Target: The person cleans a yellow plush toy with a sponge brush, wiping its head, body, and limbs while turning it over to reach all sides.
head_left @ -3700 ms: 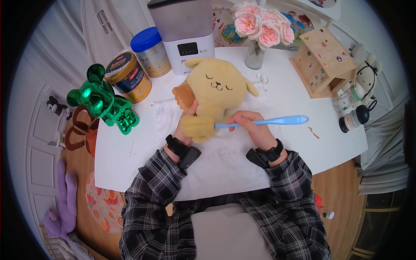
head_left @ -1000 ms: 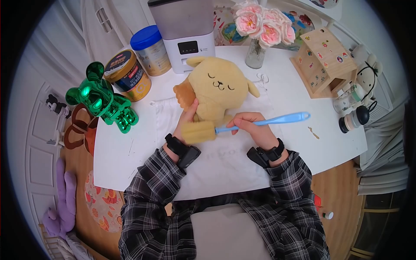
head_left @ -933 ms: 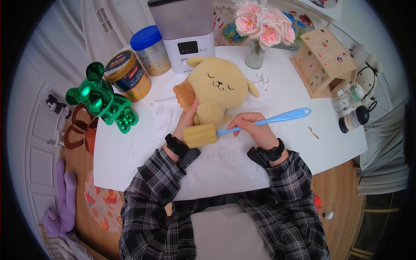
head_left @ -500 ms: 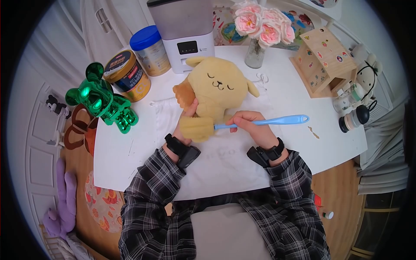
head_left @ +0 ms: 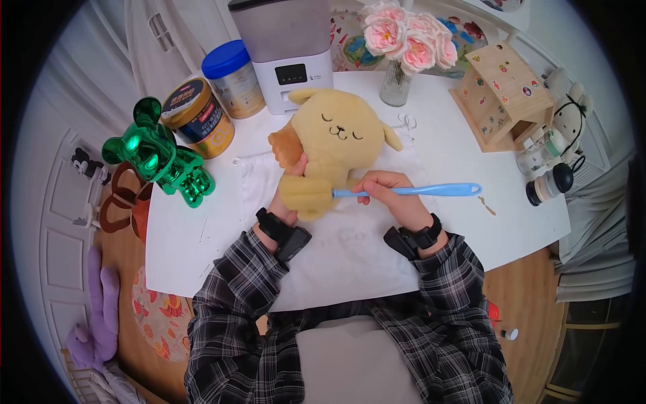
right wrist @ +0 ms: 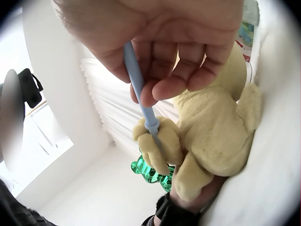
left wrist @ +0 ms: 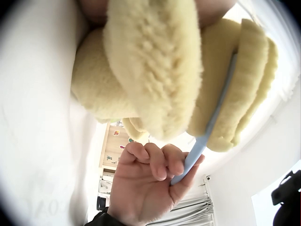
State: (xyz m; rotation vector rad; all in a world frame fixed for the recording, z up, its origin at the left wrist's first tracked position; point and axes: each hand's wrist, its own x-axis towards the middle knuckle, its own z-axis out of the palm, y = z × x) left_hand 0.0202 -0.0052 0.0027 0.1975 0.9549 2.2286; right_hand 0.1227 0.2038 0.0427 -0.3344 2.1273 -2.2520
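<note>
In the head view a yellow plush dog [head_left: 340,131] with stitched shut eyes leans back on a white cloth bag. My left hand [head_left: 274,203] grips its lower body from the left side, thumb over the front near a brown tuft [head_left: 286,147]. My right hand [head_left: 398,200] pinches the light blue handle of a sponge bottle brush [head_left: 437,190] between thumb and fingers. The yellow sponge head [head_left: 306,193] lies over the plush's lower body and covers part of my left hand. In the right wrist view the sponge [right wrist: 162,146] sits beside the plush's leg [right wrist: 193,179].
Left on the white table [head_left: 175,252] stand a shiny green bear figure [head_left: 158,155] and two tins [head_left: 202,118]. A pet feeder [head_left: 289,67] is behind the plush. A rose vase [head_left: 396,87], wooden house [head_left: 501,97] and small jars [head_left: 548,185] stand at the back and right.
The sponge head has tipped up from lower down onto the plush's lower body, while the handle's far end has dropped. My left hand and the plush have stayed nearly still.
</note>
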